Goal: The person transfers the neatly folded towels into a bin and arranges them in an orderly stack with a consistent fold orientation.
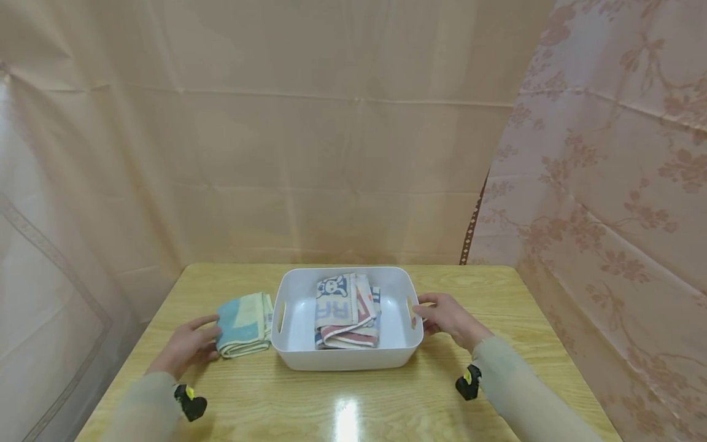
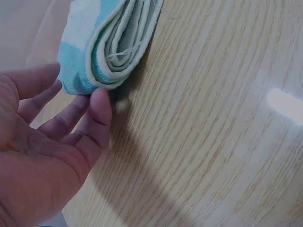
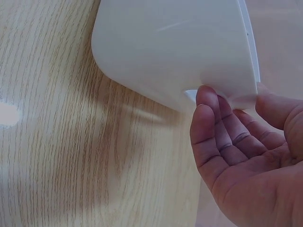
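Observation:
In the head view a white plastic basket (image 1: pixel 345 360) with handle slots stands on the table. Inside it lies a folded patterned towel (image 1: pixel 337 307) in blue, white and red. My right hand (image 1: pixel 447 319) grips the basket's right side at the handle slot; the right wrist view shows its thumb at the rim and fingertips against the outer wall (image 3: pixel 156 47). Left of the basket, a folded blue-green and pale yellow towel (image 1: pixel 243 324) lies close against it. My left hand (image 1: pixel 186 347) is at this towel's left end, its fingertips (image 2: pixel 100 101) right at the folded edge.
The wooden table (image 1: pixel 265 399) has its back edge near a beige curtain (image 1: pixel 331 153). A flowered curtain (image 1: pixel 607 215) hangs on the right. Each sleeve carries a small black wrist piece (image 1: pixel 468 382).

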`<move>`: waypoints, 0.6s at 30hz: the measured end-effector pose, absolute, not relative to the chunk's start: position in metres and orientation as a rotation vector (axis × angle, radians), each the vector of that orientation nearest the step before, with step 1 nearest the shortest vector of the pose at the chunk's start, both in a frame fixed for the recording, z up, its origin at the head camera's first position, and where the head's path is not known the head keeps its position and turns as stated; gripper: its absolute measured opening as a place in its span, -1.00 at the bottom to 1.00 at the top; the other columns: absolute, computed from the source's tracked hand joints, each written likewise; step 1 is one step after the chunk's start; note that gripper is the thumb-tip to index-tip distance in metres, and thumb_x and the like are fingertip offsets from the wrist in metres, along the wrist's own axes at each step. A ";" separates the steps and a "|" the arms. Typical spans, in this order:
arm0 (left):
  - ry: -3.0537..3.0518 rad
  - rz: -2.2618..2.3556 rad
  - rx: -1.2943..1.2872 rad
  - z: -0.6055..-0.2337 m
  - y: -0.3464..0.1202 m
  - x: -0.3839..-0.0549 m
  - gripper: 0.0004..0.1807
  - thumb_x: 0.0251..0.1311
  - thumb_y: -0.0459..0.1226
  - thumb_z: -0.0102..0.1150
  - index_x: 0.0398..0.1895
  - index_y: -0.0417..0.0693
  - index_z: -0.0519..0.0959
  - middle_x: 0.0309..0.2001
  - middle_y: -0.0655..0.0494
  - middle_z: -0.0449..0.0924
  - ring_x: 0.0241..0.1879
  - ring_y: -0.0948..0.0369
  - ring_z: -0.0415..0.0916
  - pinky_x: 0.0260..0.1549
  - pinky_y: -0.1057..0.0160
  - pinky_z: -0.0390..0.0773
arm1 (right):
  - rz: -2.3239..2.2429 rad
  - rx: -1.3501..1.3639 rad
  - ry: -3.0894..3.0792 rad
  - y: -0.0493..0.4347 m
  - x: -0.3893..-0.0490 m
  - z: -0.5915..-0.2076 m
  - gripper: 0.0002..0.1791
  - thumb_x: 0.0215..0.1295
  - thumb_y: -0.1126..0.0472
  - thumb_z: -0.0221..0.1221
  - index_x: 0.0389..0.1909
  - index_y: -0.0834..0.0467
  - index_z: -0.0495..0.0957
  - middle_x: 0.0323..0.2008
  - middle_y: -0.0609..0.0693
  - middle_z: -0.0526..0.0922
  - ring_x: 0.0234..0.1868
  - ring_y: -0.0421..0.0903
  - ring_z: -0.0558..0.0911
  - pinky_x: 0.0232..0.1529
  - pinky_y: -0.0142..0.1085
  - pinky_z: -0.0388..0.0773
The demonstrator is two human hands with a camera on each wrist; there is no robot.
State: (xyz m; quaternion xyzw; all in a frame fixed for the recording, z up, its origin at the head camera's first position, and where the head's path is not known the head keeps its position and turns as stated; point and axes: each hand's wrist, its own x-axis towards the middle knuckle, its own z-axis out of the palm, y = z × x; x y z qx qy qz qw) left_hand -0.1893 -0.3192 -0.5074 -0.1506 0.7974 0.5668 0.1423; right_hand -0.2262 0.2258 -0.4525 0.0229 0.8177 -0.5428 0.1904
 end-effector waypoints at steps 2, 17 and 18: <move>2.299 1.647 -0.421 -0.508 -0.318 -0.189 -0.27 0.53 -0.17 0.03 0.60 -0.27 0.02 0.33 -0.37 0.28 -0.11 0.14 0.54 -0.21 0.18 0.68 | -1.523 0.048 2.296 0.226 -0.227 -0.453 -0.51 0.53 0.18 0.14 0.33 0.37 0.40 -0.12 0.17 0.72 -0.26 -0.03 0.71 -0.15 -0.13 0.70; 2.282 1.699 -0.417 -0.504 -0.307 -0.193 -0.05 0.50 -0.17 0.11 0.62 -0.30 -0.29 0.40 -0.55 0.17 0.04 0.09 0.60 0.05 0.03 0.65 | -1.525 0.060 2.304 0.226 -0.227 -0.454 -0.53 0.53 0.20 0.14 0.32 0.38 0.40 -0.15 0.16 0.74 -0.28 -0.03 0.72 -0.18 -0.15 0.71; 2.273 1.712 -0.427 -0.504 -0.306 -0.193 -0.03 0.50 -0.18 0.11 0.62 -0.29 -0.32 0.40 -0.55 0.16 0.02 0.11 0.60 0.01 0.06 0.67 | -1.529 0.058 2.302 0.226 -0.227 -0.454 -0.52 0.53 0.20 0.15 0.32 0.38 0.40 -0.15 0.16 0.74 -0.28 -0.03 0.72 -0.18 -0.14 0.71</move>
